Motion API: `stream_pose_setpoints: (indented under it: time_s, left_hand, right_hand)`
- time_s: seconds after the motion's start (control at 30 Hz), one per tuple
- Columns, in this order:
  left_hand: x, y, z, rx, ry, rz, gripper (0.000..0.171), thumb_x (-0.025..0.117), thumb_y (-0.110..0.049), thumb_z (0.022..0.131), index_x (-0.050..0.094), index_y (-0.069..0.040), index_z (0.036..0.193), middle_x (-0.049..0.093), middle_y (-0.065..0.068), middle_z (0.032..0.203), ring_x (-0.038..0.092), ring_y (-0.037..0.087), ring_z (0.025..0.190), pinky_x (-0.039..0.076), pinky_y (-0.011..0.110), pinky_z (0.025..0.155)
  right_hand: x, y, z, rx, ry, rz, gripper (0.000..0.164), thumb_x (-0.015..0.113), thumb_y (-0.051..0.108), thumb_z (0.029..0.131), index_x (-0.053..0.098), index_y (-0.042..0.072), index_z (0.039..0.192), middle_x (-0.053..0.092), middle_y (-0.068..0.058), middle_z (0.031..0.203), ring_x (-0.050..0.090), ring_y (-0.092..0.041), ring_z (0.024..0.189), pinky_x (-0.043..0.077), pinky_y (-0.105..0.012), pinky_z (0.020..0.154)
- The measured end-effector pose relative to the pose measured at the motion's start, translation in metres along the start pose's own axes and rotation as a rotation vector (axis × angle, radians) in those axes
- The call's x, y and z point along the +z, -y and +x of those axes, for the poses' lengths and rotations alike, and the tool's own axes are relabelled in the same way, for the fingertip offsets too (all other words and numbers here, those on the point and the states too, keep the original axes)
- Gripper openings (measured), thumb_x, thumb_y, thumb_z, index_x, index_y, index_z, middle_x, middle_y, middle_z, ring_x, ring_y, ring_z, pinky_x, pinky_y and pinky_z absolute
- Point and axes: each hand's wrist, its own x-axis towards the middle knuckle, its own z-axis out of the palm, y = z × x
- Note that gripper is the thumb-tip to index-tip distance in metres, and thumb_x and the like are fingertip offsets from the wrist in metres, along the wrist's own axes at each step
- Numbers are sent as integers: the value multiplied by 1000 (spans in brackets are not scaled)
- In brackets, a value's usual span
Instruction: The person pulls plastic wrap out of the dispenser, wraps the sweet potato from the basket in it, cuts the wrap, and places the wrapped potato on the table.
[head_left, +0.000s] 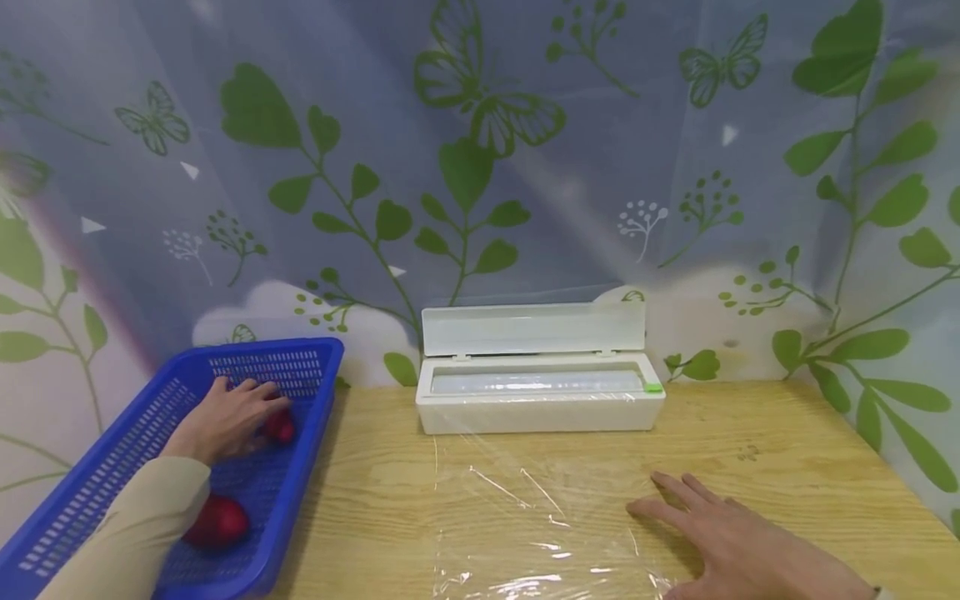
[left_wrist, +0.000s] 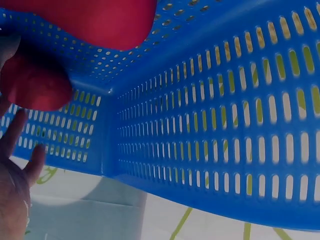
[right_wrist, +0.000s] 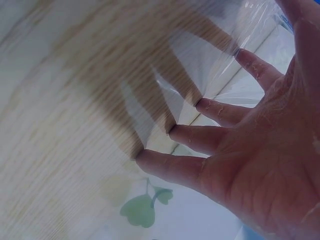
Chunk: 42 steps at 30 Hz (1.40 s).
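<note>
Blue basket (head_left: 296, 483), lower left: one. Creased clear film sheet (head_left: 525, 517), lower centre: one. White dispenser (head_left: 536, 417), centre: one. Right hand (head_left: 738, 533), lower right, spreads wide; left hand's (head_left: 228, 421) grip cannot be determined. Smooth red rounded objects (head_left: 217, 523), inside basket: two.

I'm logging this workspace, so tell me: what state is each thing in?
White box: lid raised open
Clear film: drawn out over the wooden table, creased
Green piece: at the box's right end
Blue basket: upright, uncovered
Left hand: in the basket, grip unclear
Far red item: partly hidden by left hand
Near red item: lying free
Right hand: fingers spread, at film's edge
</note>
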Motion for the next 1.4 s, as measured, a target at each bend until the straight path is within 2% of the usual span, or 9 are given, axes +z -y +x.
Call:
stream_pose_setpoints:
  time_s: [0.1,0.17,0.3,0.43,0.6,0.73,0.9,1.03,1.4]
  left_hand:
    - [0,1,-3,-59,59,-94,46,91,-32,69,70,-16,106,64,8,96,66,31,80,54,55,63]
    - [-2,1,-4,-98,94,-177,43,91,-28,71,69,-15,105,61,7,92,65,29,75,55,52,59]
    - [-1,3,-7,-157,119,-287,50,92,-20,67,65,-9,109,60,11,90,63,29,72,55,49,57]
    - [-3,4,-9,-201,161,-324,65,92,-18,60,61,-4,115,60,19,95,64,35,76,56,52,60]
    - [-7,3,-10,-236,189,-325,71,90,-16,56,61,-5,119,60,20,98,63,38,79,55,53,57]
    - [-12,3,-6,-230,136,-264,70,90,-12,56,60,-10,120,59,19,102,61,41,82,53,57,52]
    - [-23,5,2,-190,56,-181,65,90,-8,59,62,-13,118,60,19,112,60,46,90,53,62,56]
    - [-33,6,6,-154,12,-132,67,93,-10,63,62,-14,122,59,18,116,60,47,95,52,60,58]
    - [-50,8,9,-130,-151,-114,65,89,-7,63,62,-17,120,61,15,113,59,43,92,48,60,61]
  right_hand:
    - [0,1,0,-2,1,-6,86,72,65,84,44,21,153,35,-33,158,40,-70,131,50,-75,79]
    - [0,1,0,-5,5,-5,86,72,64,84,44,20,153,35,-33,158,40,-70,131,50,-75,79]
    - [0,1,0,2,8,2,86,72,64,84,44,21,154,34,-33,159,39,-71,131,49,-76,79]
    - [0,1,-1,16,10,7,87,72,65,84,44,23,154,33,-32,160,38,-70,133,48,-77,80]
    - [0,2,-1,9,3,1,86,72,65,84,44,23,154,34,-32,159,39,-70,132,49,-77,79]
    - [-1,3,-1,30,-5,-2,88,71,68,82,45,23,153,34,-31,159,39,-68,134,48,-77,82]
    - [-2,3,-2,35,-4,7,89,72,67,82,44,23,154,34,-32,160,38,-68,134,47,-78,82]
    - [-1,2,-2,31,-2,11,89,72,67,82,44,23,154,33,-31,160,38,-69,134,47,-78,82]
    - [1,2,-4,38,-14,2,89,72,68,81,45,24,154,34,-30,160,39,-67,134,46,-79,85]
